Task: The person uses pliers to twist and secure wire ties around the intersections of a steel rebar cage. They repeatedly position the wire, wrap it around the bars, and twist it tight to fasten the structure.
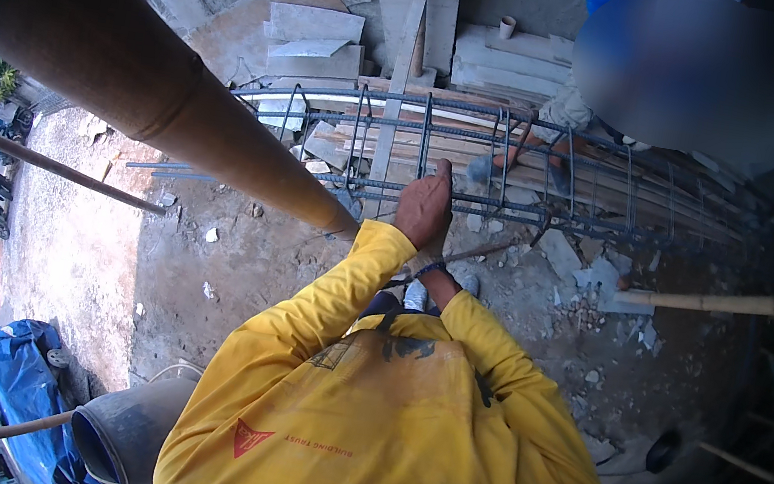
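My left hand (425, 206) is closed, its thumb side up, at the near lower bar of a rebar cage (425, 127). What it grips, if anything, is hidden. Under it comes my right hand (436, 262), with a dark band at the wrist; the left hand covers its fingers. The cage runs left to right in front of me, with long steel bars and several upright stirrups. A thin dark rod (492, 250) shows just right of my hands, slanting toward the cage; I cannot tell whether a hand touches it.
A thick bamboo pole (177, 97) slants across the left, close by. Another person (570, 109) is beyond the cage at right. Stacked boards (511, 64) stand behind it. A bamboo pole (732, 300) juts in from the right. A drum (129, 429) lies at lower left; rubble dots the ground.
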Available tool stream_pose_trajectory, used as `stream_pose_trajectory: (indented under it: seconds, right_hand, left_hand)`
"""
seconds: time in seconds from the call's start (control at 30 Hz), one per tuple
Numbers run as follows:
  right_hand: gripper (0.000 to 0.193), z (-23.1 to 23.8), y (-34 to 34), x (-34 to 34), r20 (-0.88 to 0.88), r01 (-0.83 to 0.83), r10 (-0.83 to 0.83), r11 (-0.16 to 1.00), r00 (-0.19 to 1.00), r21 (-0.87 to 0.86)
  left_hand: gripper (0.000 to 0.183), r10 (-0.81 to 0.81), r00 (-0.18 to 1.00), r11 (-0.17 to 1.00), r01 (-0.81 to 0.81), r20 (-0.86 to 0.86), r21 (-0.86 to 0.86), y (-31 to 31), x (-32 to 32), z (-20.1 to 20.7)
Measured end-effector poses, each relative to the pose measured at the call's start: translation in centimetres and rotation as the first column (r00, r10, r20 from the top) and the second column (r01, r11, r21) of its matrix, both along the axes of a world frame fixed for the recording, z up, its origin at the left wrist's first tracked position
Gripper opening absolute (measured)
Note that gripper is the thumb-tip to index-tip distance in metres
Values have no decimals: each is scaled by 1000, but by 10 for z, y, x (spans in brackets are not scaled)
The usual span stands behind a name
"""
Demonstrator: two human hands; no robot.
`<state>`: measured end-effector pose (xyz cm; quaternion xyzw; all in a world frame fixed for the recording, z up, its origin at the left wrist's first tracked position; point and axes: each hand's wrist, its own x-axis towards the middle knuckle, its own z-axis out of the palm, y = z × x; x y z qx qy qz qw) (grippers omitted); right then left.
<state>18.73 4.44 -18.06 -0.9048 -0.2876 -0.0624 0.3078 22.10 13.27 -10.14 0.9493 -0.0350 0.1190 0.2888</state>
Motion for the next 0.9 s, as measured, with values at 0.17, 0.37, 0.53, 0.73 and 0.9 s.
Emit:
stream_pose_trajectory:
  seconds: [0.17, 0.37, 0.53, 0.73, 0.9]
  right_hand:
    - [21, -21, -42, -21, 296, -301, 434, 865, 851, -401]
    - [34, -27, -34, 1, 247, -304, 452, 830, 857, -468]
    - [33, 14, -37, 24, -580, 326, -74, 881, 811, 343]
    - [23, 69, -10, 68, -11, -164, 165, 984, 986, 71]
    - [14, 66, -3, 65, -70, -70, 85, 977, 994, 203]
  left_hand:
    - [30, 15, 994, 953, 19, -111, 301, -22, -65, -1]
    - [31, 39, 996, 971, -18, -82, 238, -7, -93, -11]
    - [37, 98, 980, 993, -85, -175, 81, -3, -106, -23]
    - [25, 120, 990, 992, -122, -80, -25, 9, -110, -23]
    - [18, 149, 983, 988, -151, -111, -12, 39, -115, -16]
